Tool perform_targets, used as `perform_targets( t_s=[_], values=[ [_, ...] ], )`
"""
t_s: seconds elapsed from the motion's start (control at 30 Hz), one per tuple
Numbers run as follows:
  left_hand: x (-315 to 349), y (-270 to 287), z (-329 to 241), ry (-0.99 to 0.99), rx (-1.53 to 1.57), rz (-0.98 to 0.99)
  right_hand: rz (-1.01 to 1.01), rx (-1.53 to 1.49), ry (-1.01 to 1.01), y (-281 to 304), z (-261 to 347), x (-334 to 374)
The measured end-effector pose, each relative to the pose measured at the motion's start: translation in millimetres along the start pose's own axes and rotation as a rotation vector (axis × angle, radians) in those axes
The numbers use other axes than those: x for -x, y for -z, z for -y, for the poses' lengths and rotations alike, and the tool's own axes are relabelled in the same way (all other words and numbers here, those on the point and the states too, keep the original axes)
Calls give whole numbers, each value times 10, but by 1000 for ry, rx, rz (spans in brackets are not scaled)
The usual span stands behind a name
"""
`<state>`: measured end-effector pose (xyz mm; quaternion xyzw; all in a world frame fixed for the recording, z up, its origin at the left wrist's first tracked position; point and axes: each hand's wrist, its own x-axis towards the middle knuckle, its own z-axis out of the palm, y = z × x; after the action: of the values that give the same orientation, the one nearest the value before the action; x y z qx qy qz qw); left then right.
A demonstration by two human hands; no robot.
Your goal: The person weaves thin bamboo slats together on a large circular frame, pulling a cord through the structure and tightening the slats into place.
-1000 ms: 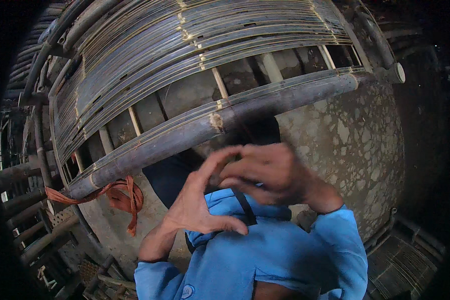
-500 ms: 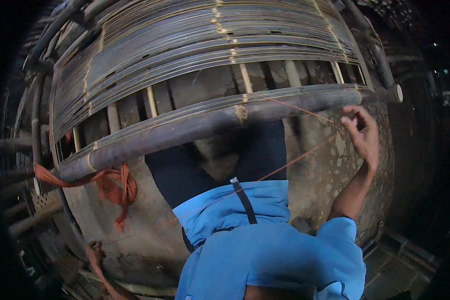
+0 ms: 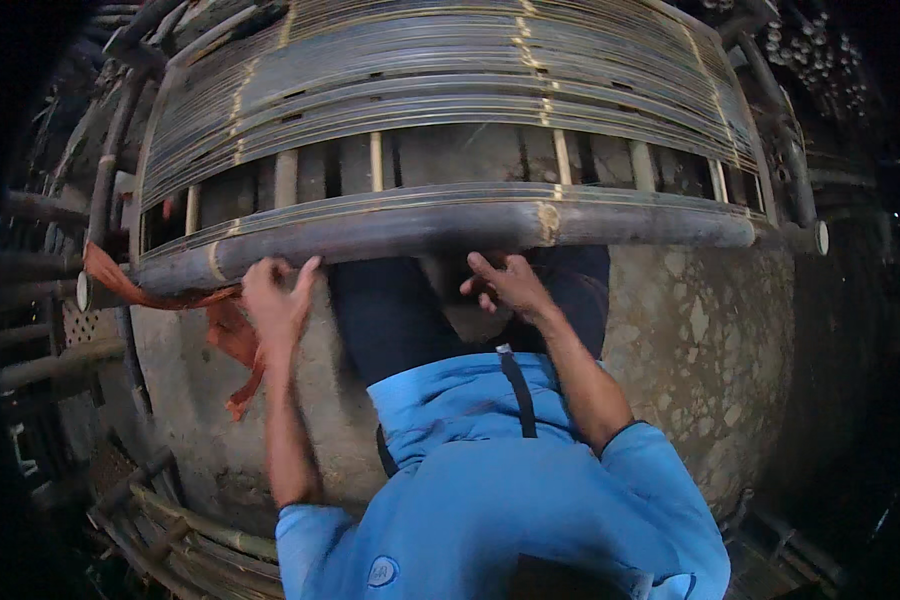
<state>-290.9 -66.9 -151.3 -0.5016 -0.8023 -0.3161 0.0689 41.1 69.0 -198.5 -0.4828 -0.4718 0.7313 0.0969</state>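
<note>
A frame of bamboo poles and thin split strips (image 3: 440, 90) lies across my lap, with a thick dark bamboo pole (image 3: 450, 228) along its near edge. My left hand (image 3: 275, 300) presses against the underside of that pole near its left end, fingers apart, beside an orange cloth strip (image 3: 225, 335) tied there. My right hand (image 3: 505, 285) sits just below the pole's middle, fingers loosely curled; whether it pinches a thread I cannot tell. A pale binding (image 3: 547, 222) wraps the pole right above it.
Speckled stone floor (image 3: 700, 340) lies to the right. More bamboo poles (image 3: 40, 350) are stacked at the left and a bundle (image 3: 190, 530) at the lower left. The surroundings are dark.
My right hand came in from the far right, where it pulled a thin thread taut, to the pole's middle. My left hand rose from low at the left to the pole.
</note>
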Motion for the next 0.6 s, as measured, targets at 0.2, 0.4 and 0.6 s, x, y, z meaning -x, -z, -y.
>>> perform_targets(
  t_s=[0.2,0.4,0.6],
  values=[
    [-265,-477,-732,-159,-121,-73,196,-82,271,-552,-186,388],
    [-557,-599,-596,-258,176,221,301,253,-50,947,-475,1669],
    [-750,-527,-499,-449,27,479,-983,505,-227,2331,-1278,2797]
  ],
)
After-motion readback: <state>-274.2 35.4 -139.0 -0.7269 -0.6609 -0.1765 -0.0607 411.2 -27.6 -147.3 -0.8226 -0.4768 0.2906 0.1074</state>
